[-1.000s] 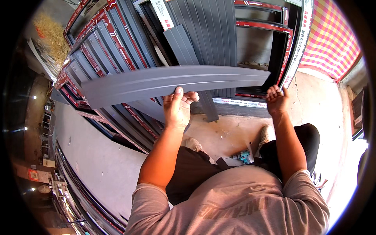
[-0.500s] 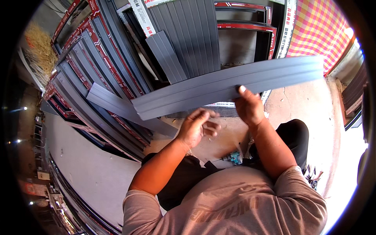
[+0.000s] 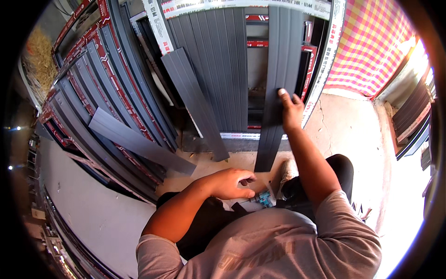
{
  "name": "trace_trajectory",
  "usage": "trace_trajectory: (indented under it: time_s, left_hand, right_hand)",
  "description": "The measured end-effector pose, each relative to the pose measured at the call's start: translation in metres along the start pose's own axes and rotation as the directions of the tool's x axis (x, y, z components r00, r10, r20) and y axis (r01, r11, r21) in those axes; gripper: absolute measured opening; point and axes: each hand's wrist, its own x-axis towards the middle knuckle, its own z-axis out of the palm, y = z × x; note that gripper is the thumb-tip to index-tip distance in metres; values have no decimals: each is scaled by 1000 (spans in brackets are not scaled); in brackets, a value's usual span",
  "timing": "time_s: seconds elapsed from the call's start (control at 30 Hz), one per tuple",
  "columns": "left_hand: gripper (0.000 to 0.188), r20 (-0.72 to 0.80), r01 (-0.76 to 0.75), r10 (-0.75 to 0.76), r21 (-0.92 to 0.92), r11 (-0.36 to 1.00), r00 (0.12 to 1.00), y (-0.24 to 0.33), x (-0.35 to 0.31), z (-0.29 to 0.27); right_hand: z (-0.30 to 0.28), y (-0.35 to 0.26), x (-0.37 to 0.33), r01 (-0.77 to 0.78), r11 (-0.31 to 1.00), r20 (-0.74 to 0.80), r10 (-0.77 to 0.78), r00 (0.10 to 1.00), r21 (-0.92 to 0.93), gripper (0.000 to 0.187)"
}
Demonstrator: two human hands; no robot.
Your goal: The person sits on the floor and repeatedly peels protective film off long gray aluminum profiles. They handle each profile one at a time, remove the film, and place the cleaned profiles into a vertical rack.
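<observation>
A long dark grey grooved panel strip (image 3: pixel 284 56) stands almost upright before me, its top end near the taped frame's upper bar. My right hand (image 3: pixel 291 110) grips its right edge partway down, thumb across the front face. My left hand (image 3: pixel 233 182) hangs low, left of the strip's bottom end, fingers loosely bent and apart with nothing in them. Behind the strip is a large upright frame (image 3: pixel 335 42) wrapped in white printed tape. Matching grey panels (image 3: pixel 216 69) fill the frame's left part, and an opening shows between them and the held strip.
One loose grey strip (image 3: pixel 195 104) leans against the frame's left side; another (image 3: pixel 139 142) rests slanted on stacked frames (image 3: pixel 100 69) at the left. A teal power drill (image 3: pixel 264 199) lies on the floor by my shoe (image 3: pixel 288 176). A checked cloth (image 3: pixel 367 46) hangs at the right.
The held strip has swung from nearly level across my front to nearly upright against the frame. My left hand has dropped lower, away from the strip; my right hand keeps its grip.
</observation>
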Motion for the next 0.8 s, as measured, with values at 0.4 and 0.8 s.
trace_trajectory:
  time_s: [0.4, 0.8]
  left_hand:
    - [66, -84, 116, -96, 274, 955, 992, -33, 1, -5]
    - [71, -112, 72, -45, 248, 966, 993, -59, 3, -19]
  right_hand:
    - [64, 21, 56, 4, 998, 13, -3, 1000, -65, 51]
    - [91, 50, 132, 249, 968, 240, -243, 940, 3, 52]
